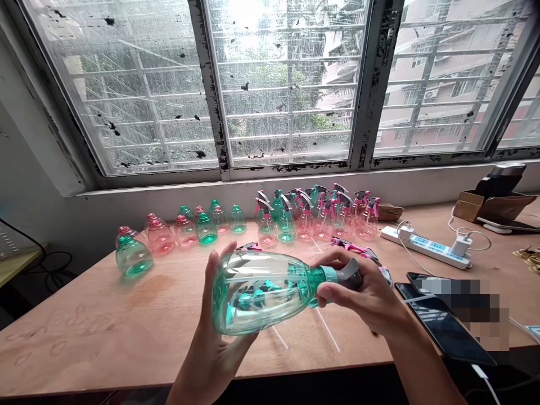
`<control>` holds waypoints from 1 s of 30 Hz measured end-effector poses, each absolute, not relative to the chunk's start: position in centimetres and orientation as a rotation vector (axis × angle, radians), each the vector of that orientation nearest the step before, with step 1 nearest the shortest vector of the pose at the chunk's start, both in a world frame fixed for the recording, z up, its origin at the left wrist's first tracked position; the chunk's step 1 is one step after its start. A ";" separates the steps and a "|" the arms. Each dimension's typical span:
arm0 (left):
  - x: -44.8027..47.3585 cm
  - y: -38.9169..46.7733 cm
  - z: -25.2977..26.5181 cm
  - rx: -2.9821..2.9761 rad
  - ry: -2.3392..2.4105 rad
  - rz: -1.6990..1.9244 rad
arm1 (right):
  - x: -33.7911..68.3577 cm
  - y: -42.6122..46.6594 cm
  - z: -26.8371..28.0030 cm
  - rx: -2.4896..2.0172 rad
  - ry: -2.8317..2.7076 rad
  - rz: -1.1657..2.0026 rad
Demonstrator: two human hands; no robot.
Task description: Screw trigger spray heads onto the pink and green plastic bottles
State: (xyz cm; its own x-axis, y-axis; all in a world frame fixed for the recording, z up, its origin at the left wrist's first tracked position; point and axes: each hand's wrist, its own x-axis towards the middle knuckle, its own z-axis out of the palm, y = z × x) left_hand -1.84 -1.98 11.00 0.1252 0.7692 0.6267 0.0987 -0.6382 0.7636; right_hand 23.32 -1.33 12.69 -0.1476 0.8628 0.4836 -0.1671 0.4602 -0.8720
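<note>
A clear green spray bottle point(261, 289) lies sideways in the air above the table, its base to the left. My left hand point(219, 343) is wrapped round the base end of it. At the neck, my right hand point(363, 298) grips the grey and teal spray head point(343, 274), which sits on the bottle's mouth; a thin tube shows inside. Behind and beneath the bottle lie several loose spray heads, partly seen through the green plastic. More pink and grey spray heads point(358, 250) lie just beyond my right hand, and white dip tubes point(327, 329) stick out toward the front edge.
Headless green and pink bottles point(161, 236) stand at the back left. Several bottles with spray heads point(324, 222) stand at the back middle. A power strip point(426, 247), dark phones point(442, 326) and a cardboard box point(476, 205) are on the right of the wooden table point(84, 337).
</note>
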 end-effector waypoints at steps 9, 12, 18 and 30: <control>-1.7 -1.9 11.2 1.828 0.888 1.531 | 23.9 -1.7 13.3 -0.760 -1.558 0.909; -1.6 -1.8 10.9 1.878 0.895 1.563 | 24.2 -1.7 13.2 -0.727 -1.512 0.972; -1.6 -1.7 11.2 1.831 0.849 1.486 | 24.2 -1.7 13.1 -0.734 -1.513 0.972; -1.6 -1.6 10.8 1.823 0.904 1.511 | 24.2 -1.7 13.0 -0.721 -1.497 0.970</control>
State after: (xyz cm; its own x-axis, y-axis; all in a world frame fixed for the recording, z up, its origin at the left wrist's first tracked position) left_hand -1.58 -1.58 10.82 0.1212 0.8073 0.5776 0.1274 -0.5897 0.7975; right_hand 24.16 -1.69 13.05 -0.1569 0.8652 0.4762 -0.0805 0.4693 -0.8793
